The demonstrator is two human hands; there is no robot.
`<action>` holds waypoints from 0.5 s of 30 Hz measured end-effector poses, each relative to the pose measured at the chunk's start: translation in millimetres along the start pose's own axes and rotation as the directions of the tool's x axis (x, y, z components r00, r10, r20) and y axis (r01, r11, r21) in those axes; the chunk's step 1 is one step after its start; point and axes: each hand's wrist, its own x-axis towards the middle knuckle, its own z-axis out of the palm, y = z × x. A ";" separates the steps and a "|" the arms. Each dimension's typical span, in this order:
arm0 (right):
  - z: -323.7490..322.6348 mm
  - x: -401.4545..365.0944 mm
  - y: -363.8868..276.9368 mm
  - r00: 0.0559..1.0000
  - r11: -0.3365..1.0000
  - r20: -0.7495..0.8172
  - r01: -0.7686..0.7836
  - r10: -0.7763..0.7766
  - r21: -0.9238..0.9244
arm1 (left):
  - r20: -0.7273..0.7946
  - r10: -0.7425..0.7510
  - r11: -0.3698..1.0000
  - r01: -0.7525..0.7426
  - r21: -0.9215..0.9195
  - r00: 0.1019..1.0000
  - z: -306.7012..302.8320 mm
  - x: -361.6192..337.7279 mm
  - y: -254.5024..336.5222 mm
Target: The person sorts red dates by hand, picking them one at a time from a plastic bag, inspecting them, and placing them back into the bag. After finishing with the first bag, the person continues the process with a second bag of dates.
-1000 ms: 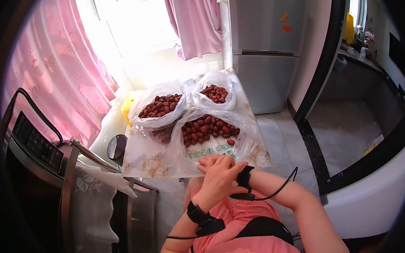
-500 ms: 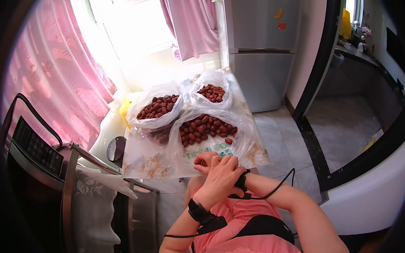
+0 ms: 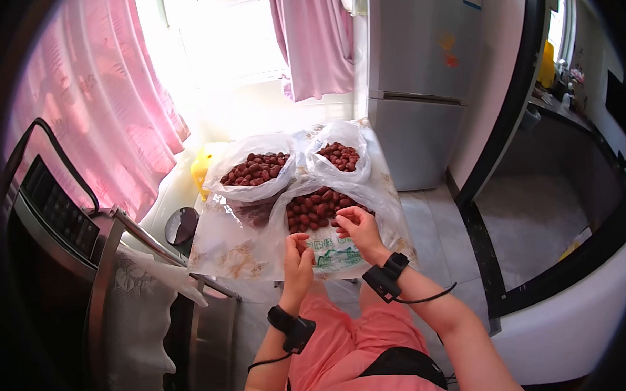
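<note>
My right hand [image 3: 360, 234] reaches over the front plastic bag [image 3: 389, 210], its thumb and fingertips closing round a red date [image 3: 335, 223] at the near edge of the pile. Beside it, my left hand [image 3: 298, 265] hovers at the bag's near side, fingers loosely curved and apart, with nothing visible in them. Many wrinkled red dates [image 3: 310, 209] lie in this opened bag, and green print shows on its bare plastic. Behind stand two more white bags, the left one [image 3: 247, 192] and the right one [image 3: 355, 172], both holding dates.
A patterned cloth covers the small table [image 3: 225, 257]. The grey fridge [image 3: 418, 140] stands behind on the right. To my left are a black appliance [image 3: 58, 211], a metal rail [image 3: 149, 236] and a yellow container [image 3: 200, 170]. Black bands with cables sit on both wrists.
My hands were together at the table's near edge and have separated. The right one moved forward and right to the dates; the left moved slightly left. The view has shifted a little.
</note>
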 end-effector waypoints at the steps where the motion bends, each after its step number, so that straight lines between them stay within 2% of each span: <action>1: -2.1 -0.5 3.3 1.000 1.000 -0.008 0.005 -0.005 0.001 | -0.018 -0.024 1.000 0.024 -0.002 1.000 0.8 1.7 -11.6; 4: -11.6 3.6 22.0 0.999 0.999 0.003 0.034 -0.034 -0.016 | -0.052 -0.041 0.999 0.040 -0.008 0.998 4.2 9.5 -17.7; 6: -13.0 3.7 25.0 0.998 0.998 0.032 0.048 -0.046 -0.031 | 0.083 -0.092 0.996 0.092 0.013 0.992 2.4 17.9 -13.1; 9: -8.2 -2.4 22.7 0.992 0.990 0.031 0.123 -0.121 -0.074 | 0.020 -0.109 0.992 0.110 -0.056 0.994 4.8 30.5 -27.3; 12: -1.2 -24.0 9.6 0.979 0.981 0.191 0.103 -0.071 -0.164 | -0.054 -0.141 0.985 0.135 -0.109 0.989 3.4 34.0 -31.9; 13: 3.8 -34.6 12.4 0.957 0.993 0.284 0.090 -0.065 -0.076 | -0.075 -0.185 0.971 0.171 -0.167 0.980 3.1 34.9 -29.9; 15: 11.0 -56.6 18.3 0.891 0.990 0.454 0.065 -0.002 -0.124 | -0.106 -0.223 0.948 0.191 -0.253 0.969 1.9 35.4 -30.5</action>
